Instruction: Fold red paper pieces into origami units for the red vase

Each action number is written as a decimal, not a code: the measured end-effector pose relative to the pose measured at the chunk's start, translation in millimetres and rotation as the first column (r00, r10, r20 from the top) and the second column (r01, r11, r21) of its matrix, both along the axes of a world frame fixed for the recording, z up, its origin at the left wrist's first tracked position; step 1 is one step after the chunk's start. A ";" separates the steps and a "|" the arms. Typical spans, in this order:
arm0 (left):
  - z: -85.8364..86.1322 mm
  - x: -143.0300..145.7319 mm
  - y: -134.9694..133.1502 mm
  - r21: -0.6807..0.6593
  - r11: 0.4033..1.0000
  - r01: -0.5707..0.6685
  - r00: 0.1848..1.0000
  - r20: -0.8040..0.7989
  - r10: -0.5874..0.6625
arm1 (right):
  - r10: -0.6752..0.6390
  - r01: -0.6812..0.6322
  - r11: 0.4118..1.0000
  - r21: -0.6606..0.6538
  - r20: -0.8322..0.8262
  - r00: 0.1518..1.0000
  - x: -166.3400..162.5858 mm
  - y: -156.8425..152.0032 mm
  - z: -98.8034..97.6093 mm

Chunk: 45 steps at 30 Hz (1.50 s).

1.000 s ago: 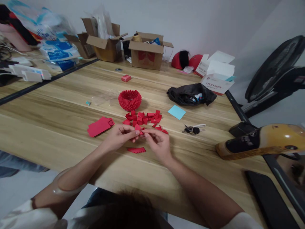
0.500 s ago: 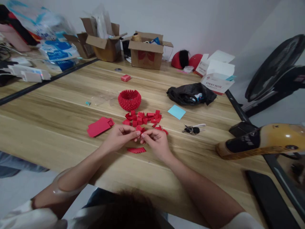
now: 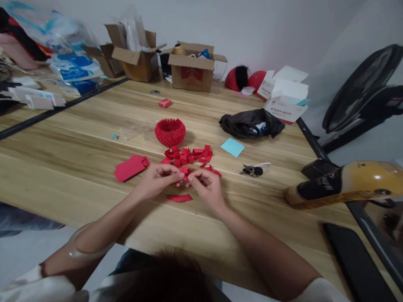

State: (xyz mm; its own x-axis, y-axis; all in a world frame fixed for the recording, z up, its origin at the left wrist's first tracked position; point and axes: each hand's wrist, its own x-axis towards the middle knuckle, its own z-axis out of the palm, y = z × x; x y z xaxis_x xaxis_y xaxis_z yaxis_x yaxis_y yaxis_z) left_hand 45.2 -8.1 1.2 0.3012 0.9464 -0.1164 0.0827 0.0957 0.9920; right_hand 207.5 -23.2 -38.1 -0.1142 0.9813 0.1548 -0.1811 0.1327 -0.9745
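Between my fingertips is a small folded red paper piece (image 3: 184, 173). The thumb and index finger of my left hand (image 3: 159, 179) pinch it from one side. My right hand (image 3: 208, 186) has its thumb and fingers closed at the paper's other edge. Just beyond my hands lies a loose heap of folded red paper pieces (image 3: 185, 157). Behind the heap stands a round red bowl of interlocked paper pieces (image 3: 170, 132). A short row of nested red paper pieces (image 3: 180, 198) lies nearer me. Left of my hands rests a stack of flat red paper (image 3: 130, 167).
To the right are a blue paper square (image 3: 232, 147), keys (image 3: 256, 169), a black bag (image 3: 252, 123), a bottle of yellow drink (image 3: 343, 184) lying down and a black phone (image 3: 355, 260). Cardboard boxes (image 3: 192, 75) line the wall; a fan (image 3: 359, 92) stands beyond the right edge.
My right thumb has drawn slightly away from my left thumb, and more of the red paper piece shows between them. The view has shifted very slightly.
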 end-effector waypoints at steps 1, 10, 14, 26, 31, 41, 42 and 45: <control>0.8 0.2 -0.1 -0.002 1.000 0.005 1.000 -0.012 -0.005 | -0.033 0.033 0.999 -0.001 -0.011 0.999 0.6 0.2 0.1; 3.2 2.5 -3.2 -0.067 0.989 0.131 0.990 -0.052 -0.135 | -0.093 0.091 0.995 -0.037 -0.039 0.995 -2.6 1.3 -2.7; -0.3 -0.3 -1.6 -0.031 0.991 0.130 0.990 -0.040 -0.132 | -0.126 0.126 0.992 -0.007 -0.027 0.992 -1.3 1.0 -2.9; 0.8 0.2 -0.5 0.037 0.989 0.144 0.989 -0.044 -0.143 | 0.067 -0.229 0.917 -0.325 -0.441 0.895 -0.8 11.1 2.5; 0.7 -0.5 -0.1 0.039 0.990 0.136 0.989 -0.069 -0.133 | 0.032 -0.189 0.922 -0.338 -0.420 0.907 -1.1 11.6 4.4; -0.1 0.4 -2.7 0.039 0.992 0.119 0.987 -0.115 -0.114 | -0.042 -0.086 0.946 -0.311 -0.384 0.922 -2.7 8.0 4.0; 0.0 0.7 -2.9 0.041 0.993 0.112 0.988 -0.108 -0.107 | -0.045 -0.087 0.946 -0.311 -0.391 0.919 -2.8 7.9 3.9; 0.1 1.1 -2.4 0.056 0.995 0.079 0.994 -0.084 -0.074 | -0.030 -0.131 0.938 -0.321 -0.451 0.892 -2.6 8.3 3.3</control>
